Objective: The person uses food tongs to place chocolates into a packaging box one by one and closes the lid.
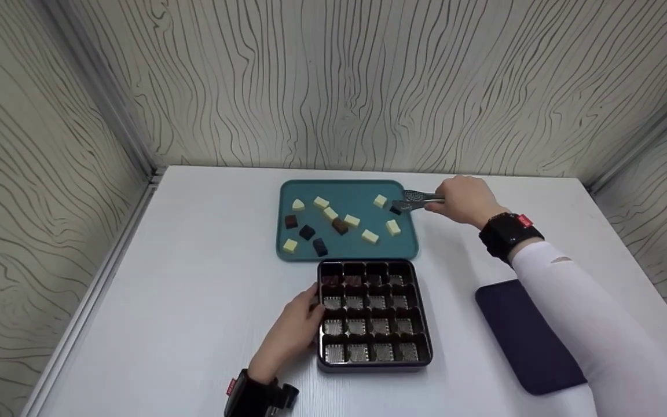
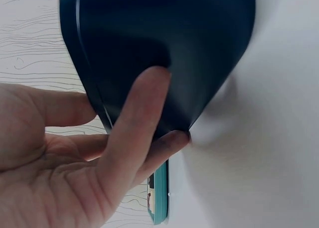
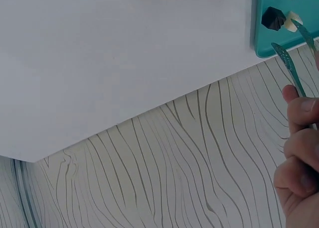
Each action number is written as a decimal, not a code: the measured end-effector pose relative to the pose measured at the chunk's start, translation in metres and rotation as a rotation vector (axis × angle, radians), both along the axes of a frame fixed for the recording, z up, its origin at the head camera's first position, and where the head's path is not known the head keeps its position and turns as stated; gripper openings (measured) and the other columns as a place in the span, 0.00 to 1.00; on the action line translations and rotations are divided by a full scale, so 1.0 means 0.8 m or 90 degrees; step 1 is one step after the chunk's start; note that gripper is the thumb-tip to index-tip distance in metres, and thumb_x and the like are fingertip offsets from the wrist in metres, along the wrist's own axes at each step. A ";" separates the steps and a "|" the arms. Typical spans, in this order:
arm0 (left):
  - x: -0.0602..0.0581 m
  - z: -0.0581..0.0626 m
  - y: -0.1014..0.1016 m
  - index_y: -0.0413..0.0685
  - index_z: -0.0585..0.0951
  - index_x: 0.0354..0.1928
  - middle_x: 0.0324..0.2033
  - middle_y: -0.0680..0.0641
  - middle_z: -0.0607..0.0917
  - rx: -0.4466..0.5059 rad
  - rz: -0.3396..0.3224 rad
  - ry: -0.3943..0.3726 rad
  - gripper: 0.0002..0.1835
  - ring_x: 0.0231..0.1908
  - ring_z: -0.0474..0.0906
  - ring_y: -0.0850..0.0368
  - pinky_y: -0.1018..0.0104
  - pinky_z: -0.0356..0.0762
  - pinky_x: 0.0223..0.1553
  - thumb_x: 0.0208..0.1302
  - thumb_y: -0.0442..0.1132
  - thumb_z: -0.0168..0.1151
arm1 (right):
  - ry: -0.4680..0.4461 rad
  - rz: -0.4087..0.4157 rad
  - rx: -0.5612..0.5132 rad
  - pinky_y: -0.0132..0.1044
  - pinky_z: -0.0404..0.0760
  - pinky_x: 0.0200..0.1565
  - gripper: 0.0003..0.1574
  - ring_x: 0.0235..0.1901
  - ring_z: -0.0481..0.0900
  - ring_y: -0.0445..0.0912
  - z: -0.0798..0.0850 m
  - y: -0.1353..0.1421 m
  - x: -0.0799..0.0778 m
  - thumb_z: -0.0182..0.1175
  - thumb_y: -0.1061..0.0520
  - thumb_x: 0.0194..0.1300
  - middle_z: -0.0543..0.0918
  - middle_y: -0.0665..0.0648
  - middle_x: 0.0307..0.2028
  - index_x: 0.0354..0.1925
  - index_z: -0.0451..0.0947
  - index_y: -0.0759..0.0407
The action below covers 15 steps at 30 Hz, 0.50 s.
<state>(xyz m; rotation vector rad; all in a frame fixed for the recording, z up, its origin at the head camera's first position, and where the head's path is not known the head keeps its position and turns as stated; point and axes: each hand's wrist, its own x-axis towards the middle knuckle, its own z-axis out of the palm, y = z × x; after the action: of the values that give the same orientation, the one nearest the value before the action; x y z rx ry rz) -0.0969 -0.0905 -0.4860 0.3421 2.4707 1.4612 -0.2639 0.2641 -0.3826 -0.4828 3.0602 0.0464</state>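
Note:
My right hand (image 1: 465,198) holds small green tongs (image 1: 420,197) over the right edge of a teal tray (image 1: 345,186). The tong tips are apart, close to a dark chocolate piece (image 3: 273,19) and a white one (image 3: 293,22). More white, brown and dark chocolate pieces lie scattered on the tray. My left hand (image 1: 294,324) grips the left side of a dark box (image 2: 164,34), fingers against its wall. Inside, a divided insert (image 1: 368,313) has brown pieces (image 1: 331,280) in back-row compartments; what lies in the darker back ones is hard to tell.
A dark navy lid (image 1: 521,330) lies on the white table (image 1: 194,260) at the right, partly under my right sleeve (image 1: 594,313). The box stands just in front of the tray. Patterned walls (image 1: 333,87) enclose the table at the back and sides.

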 end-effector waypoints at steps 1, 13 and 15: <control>0.000 0.000 0.000 0.23 0.62 0.76 0.69 0.21 0.74 -0.001 0.000 0.001 0.31 0.71 0.70 0.25 0.32 0.68 0.74 0.79 0.36 0.51 | -0.004 -0.001 -0.003 0.34 0.63 0.22 0.25 0.20 0.69 0.45 -0.003 -0.001 -0.003 0.67 0.44 0.70 0.72 0.48 0.16 0.22 0.82 0.59; 0.000 -0.003 -0.001 0.25 0.63 0.76 0.68 0.21 0.74 -0.005 0.000 0.003 0.31 0.70 0.71 0.25 0.32 0.69 0.73 0.79 0.37 0.51 | -0.038 -0.019 -0.007 0.34 0.63 0.23 0.24 0.21 0.67 0.45 -0.015 -0.006 -0.021 0.68 0.44 0.69 0.73 0.48 0.17 0.24 0.86 0.60; 0.000 -0.003 -0.002 0.25 0.63 0.76 0.68 0.22 0.74 -0.005 0.003 0.002 0.31 0.70 0.72 0.25 0.31 0.69 0.73 0.79 0.37 0.51 | -0.046 -0.018 -0.005 0.34 0.64 0.24 0.23 0.22 0.69 0.45 -0.017 -0.006 -0.024 0.68 0.44 0.69 0.78 0.50 0.19 0.28 0.89 0.61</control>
<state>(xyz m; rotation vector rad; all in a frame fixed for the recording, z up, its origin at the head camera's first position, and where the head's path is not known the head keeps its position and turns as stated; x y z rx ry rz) -0.0965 -0.0919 -0.4886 0.3387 2.4806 1.4535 -0.2830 0.2591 -0.3962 -0.4319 2.9976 0.0152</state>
